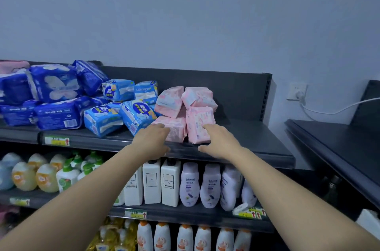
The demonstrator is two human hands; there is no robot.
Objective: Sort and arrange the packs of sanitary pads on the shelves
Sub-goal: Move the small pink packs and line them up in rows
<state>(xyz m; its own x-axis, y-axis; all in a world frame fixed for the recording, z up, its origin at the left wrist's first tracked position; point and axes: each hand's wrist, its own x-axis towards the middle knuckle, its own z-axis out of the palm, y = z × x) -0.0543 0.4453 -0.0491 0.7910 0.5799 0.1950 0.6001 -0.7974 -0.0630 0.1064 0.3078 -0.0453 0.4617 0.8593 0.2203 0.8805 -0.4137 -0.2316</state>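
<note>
A dark, matte metal top shelf [257, 143] holds soft, pillow-shaped packs of sanitary pads in glossy, crinkled plastic wrap. Four pink packs [198, 97] sit in a loose two-high cluster near the shelf's middle. Just to their left lie light blue packs [102, 119], tilted and jumbled, and further left a heap of larger dark blue packs [55, 84].

Two bare arms reach in from below. The left hand [153, 137] lays stretched fingers on the lower left pink pack [176, 127]; its grip is apart, clamped on nothing. The right hand [218, 141] rests straight fingers on the face of the lower right pink pack [199, 121], thumb hanging free below, grip likewise apart.

On the shelf beneath stand smooth white square bottles [152, 183] beside rounded lilac bottles [189, 185].
</note>
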